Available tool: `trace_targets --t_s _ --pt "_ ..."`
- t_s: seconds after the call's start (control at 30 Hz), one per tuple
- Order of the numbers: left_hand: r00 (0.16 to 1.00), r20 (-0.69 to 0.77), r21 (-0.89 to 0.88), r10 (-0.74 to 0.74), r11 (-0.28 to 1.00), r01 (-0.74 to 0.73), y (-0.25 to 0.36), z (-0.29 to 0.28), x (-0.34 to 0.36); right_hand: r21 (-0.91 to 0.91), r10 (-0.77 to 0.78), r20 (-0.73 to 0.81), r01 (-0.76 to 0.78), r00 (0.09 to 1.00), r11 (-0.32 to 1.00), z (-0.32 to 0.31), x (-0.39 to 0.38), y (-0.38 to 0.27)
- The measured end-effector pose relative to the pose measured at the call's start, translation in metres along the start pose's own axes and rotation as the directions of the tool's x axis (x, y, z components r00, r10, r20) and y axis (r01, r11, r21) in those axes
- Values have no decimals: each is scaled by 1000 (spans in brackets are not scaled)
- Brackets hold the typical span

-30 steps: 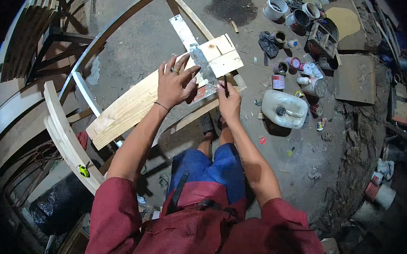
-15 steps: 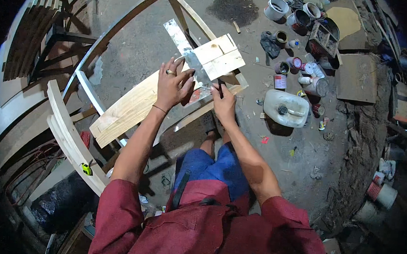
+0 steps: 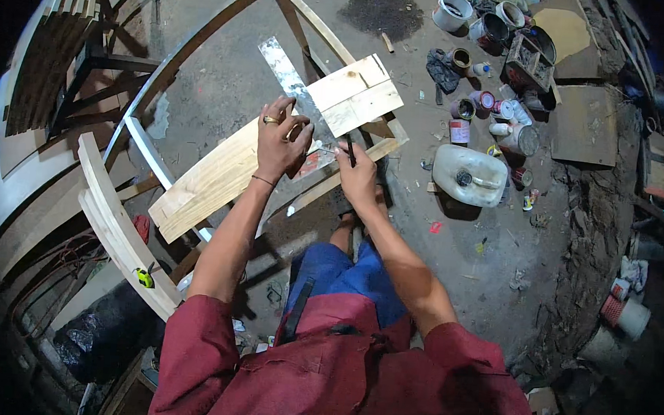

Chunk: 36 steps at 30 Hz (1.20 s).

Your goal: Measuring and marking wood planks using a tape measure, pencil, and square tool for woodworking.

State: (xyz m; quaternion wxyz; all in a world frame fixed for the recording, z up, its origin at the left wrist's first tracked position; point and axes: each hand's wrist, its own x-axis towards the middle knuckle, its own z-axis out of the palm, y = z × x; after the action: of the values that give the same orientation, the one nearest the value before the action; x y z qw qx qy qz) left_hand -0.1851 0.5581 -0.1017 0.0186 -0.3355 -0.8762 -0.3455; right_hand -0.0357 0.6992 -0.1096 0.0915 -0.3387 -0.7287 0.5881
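A pale wooden board (image 3: 216,179) lies slantwise across a curved wooden frame (image 3: 180,57). Over it runs a flat, worn metal straightedge (image 3: 282,61), near the board's right end. My left hand (image 3: 276,145), with a ring on one finger, has bent fingers set down at the straightedge's left side; its fingertips are partly hidden. My right hand (image 3: 359,180) is closed round a slim dark marking tool (image 3: 350,148), perhaps a pencil, at the board's near edge beside the straightedge. Below the board, between my hands, shows a reddish, white-smeared surface (image 3: 313,163).
Paint cans (image 3: 459,131), buckets (image 3: 452,12) and a whitish jerrycan (image 3: 468,175) stand on the floor at right. Curved wooden pieces (image 3: 121,229) lie at left, with a green tape measure (image 3: 144,277) on them. Stacked curved slats (image 3: 49,53) stand at far left.
My right hand has shifted slightly left and down, closer to the straightedge. The left hand's fingers are more bent, and the straightedge has moved a little left and toward me.
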Motion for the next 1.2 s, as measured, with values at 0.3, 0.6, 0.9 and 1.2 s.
trace_targets --t_s 0.3,0.6,0.9,1.2 --pt "1000 8 -37 12 999 -12 1 -3 1 -65 -6 9 6 1000 998 2 0 4" --pt "996 58 81 64 994 -69 -1 0 -4 -36 37 61 -35 997 999 -3 0 5" --pt "995 87 116 55 991 -65 5 -2 1 -76 -31 39 34 999 996 -3 3 11" --pt "995 89 156 41 986 -55 0 -7 -5 12 -336 2 336 942 942 -42 34 -65"
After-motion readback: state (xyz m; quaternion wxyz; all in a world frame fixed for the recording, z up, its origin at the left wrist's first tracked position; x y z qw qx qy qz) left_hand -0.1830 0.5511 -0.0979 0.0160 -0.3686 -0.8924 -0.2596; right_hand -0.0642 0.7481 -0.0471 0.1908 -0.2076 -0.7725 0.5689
